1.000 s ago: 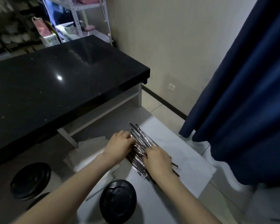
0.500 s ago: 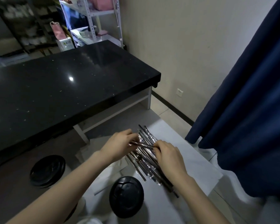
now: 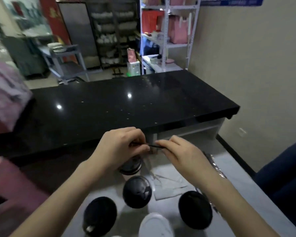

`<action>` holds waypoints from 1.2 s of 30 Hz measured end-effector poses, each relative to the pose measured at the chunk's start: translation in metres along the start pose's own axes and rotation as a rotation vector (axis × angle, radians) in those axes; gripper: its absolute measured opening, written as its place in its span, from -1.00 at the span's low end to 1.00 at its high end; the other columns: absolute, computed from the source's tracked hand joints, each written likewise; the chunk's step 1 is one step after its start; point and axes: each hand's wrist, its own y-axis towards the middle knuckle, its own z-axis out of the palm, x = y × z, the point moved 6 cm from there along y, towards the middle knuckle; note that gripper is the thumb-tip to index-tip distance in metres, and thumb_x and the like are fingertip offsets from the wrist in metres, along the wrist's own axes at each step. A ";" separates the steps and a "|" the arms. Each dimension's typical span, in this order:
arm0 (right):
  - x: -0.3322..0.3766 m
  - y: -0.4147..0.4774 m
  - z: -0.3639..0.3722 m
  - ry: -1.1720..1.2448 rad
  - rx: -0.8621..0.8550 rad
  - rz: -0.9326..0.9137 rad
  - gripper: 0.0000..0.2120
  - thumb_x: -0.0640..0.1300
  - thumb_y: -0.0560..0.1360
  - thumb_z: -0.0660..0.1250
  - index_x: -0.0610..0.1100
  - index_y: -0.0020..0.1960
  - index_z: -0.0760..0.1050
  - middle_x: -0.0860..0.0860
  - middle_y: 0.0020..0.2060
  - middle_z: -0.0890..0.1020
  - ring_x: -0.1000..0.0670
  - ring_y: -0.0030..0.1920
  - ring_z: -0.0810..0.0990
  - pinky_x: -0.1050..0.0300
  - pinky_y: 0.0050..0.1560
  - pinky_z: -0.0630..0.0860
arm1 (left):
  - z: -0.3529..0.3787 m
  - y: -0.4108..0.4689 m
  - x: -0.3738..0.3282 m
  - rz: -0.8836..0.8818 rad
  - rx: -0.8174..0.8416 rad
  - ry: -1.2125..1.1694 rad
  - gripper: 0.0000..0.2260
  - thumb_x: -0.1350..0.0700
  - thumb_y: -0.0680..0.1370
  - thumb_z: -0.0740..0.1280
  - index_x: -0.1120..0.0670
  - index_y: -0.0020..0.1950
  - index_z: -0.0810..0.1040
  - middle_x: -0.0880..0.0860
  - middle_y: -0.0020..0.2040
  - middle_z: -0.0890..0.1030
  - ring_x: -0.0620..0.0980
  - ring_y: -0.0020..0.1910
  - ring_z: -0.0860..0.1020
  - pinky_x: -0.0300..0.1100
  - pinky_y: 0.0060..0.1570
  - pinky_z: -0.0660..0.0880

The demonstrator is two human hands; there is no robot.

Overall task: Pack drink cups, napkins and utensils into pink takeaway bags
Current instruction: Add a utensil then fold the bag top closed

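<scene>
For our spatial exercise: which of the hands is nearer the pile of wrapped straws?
Right. The right hand is just left of the pile of wrapped straws; the left hand lies farther left. Both pinch one straw.

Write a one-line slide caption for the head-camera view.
Left hand and right hand pinch one thin dark stick-shaped utensil above black-lidded drink cups on a white table.

White table (image 3: 241, 183) carries black-lidded cups (image 3: 137, 191), napkins (image 3: 169, 184) and foil-wrapped straws (image 3: 215, 165).
</scene>
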 end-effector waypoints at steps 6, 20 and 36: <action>0.144 0.053 0.045 0.117 -0.034 -0.256 -0.86 -0.21 0.51 0.38 -0.13 0.07 0.57 0.01 -0.10 0.60 -0.04 -0.10 0.58 -0.01 -0.06 0.52 | -0.121 -0.111 0.069 -0.228 -0.153 0.072 -0.81 -0.15 0.43 0.39 -0.06 -0.16 0.56 -0.15 -0.22 0.57 -0.18 -0.23 0.55 -0.04 -0.27 0.51; 0.378 0.107 0.162 0.439 0.290 -0.377 -0.74 -0.23 0.49 0.39 0.15 -0.08 0.50 0.21 -0.12 0.56 0.22 -0.04 0.56 0.37 -0.01 0.47 | -0.253 -0.400 0.201 -0.841 -0.173 -0.005 -0.28 -0.12 0.29 0.57 -0.46 0.25 0.21 -0.46 0.26 0.18 -0.30 0.42 0.15 -0.21 0.37 0.19; 0.390 0.081 0.233 0.031 0.589 -0.268 -0.70 -0.27 0.51 0.30 0.03 0.14 0.59 0.12 0.03 0.54 0.11 0.06 0.54 0.21 0.11 0.49 | -0.241 -0.420 0.238 -0.695 -0.085 -0.408 -0.17 -0.10 0.26 0.56 -0.41 0.41 0.20 -0.40 0.38 0.32 -0.41 0.35 0.27 -0.46 0.22 0.25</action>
